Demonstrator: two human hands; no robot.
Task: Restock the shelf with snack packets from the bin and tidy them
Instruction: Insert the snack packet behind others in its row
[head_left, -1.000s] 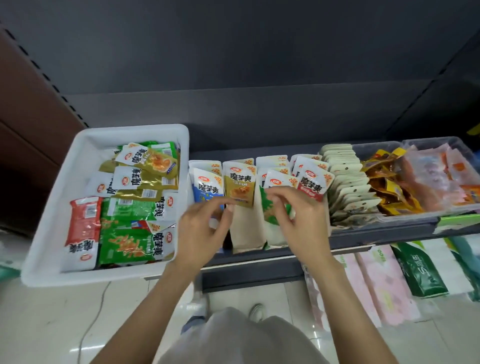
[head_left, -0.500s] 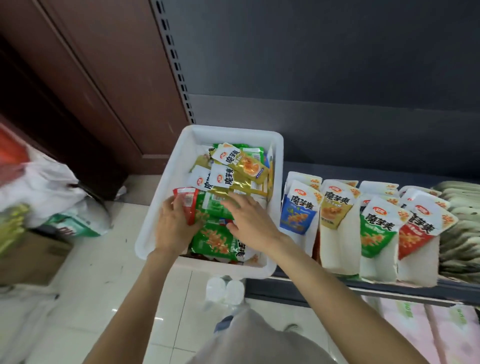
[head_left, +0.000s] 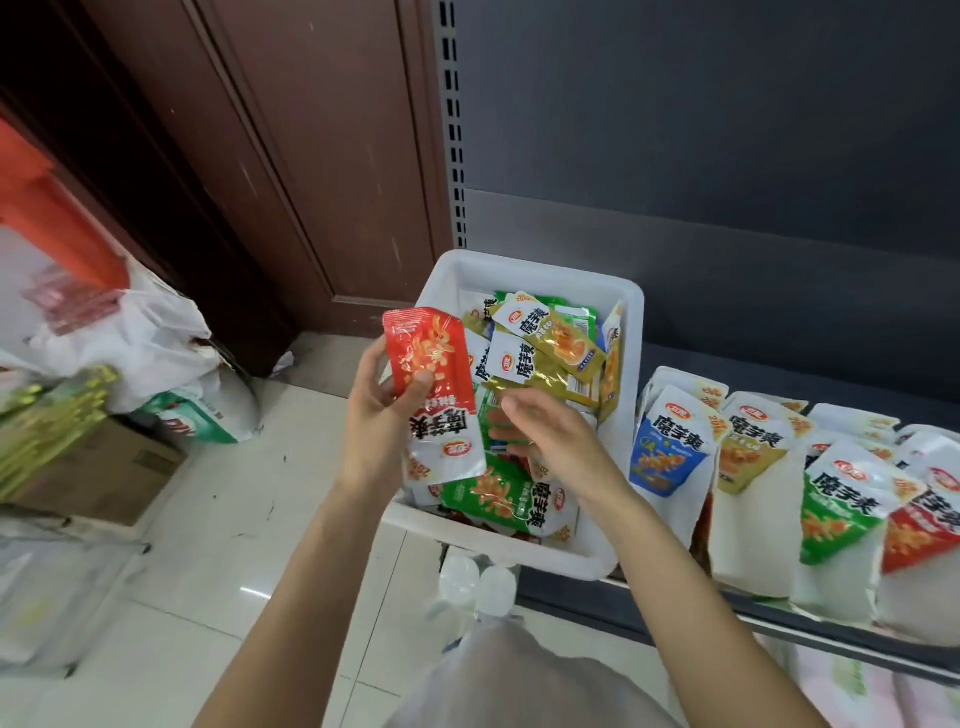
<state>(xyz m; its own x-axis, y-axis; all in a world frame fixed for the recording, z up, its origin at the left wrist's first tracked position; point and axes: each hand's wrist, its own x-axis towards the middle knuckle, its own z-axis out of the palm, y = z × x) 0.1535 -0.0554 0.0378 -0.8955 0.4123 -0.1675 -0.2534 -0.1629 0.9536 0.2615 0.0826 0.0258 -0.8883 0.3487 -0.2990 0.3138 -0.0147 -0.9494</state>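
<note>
A white plastic bin (head_left: 623, 395) sits at the left end of the dark shelf (head_left: 779, 613), filled with several loose snack packets: gold ones (head_left: 550, 353) at the back, a green one (head_left: 509, 499) at the front. My left hand (head_left: 379, 421) holds a red-and-white packet (head_left: 436, 395) upside down above the bin's left rim. My right hand (head_left: 550, 441) hovers over the bin's middle, fingers apart and empty, just right of that packet. On the shelf to the right stand rows of packets: blue (head_left: 670, 452), gold (head_left: 748, 452), green (head_left: 841, 514), red (head_left: 924, 519).
A brown wooden door (head_left: 291, 171) rises behind the bin. White plastic bags (head_left: 140, 332) and a cardboard box (head_left: 104, 467) lie on the tiled floor (head_left: 208, 561) at the left. The slotted shelf upright (head_left: 454, 124) stands above the bin.
Both hands left the shelf rows and went into the bin. My left hand has lifted a red packet out of it; my right hand has risen off the pile.
</note>
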